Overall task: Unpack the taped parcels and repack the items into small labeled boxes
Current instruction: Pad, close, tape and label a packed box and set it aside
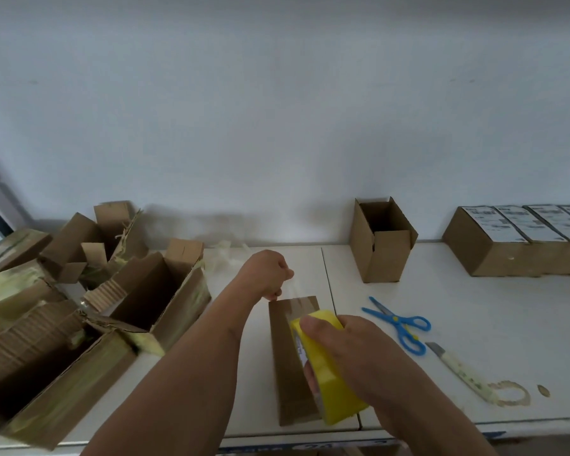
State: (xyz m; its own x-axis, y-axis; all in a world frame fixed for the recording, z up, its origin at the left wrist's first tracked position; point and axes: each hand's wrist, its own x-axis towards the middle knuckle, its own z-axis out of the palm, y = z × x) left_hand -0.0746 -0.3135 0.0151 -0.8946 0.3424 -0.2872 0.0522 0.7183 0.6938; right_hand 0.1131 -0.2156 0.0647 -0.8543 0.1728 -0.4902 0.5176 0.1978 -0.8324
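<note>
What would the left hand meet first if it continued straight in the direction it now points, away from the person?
Probably only bare table, then the wall. The left hand pinches clear tape beyond the small box; depth is uncertain.

White printed labels (pixel 507 224) atop closed small boxes (pixel 494 255), right of the open upright box (pixel 380 240) (print too blurred to read). Partial digits below table edge (pixel 441 432), illegible.

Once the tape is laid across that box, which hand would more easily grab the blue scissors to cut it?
Probably the right hand: the blue scissors lie just to its right, but it grips the yellow tape roll. The left hand pinches the tape end beyond the box, farther away.
</note>
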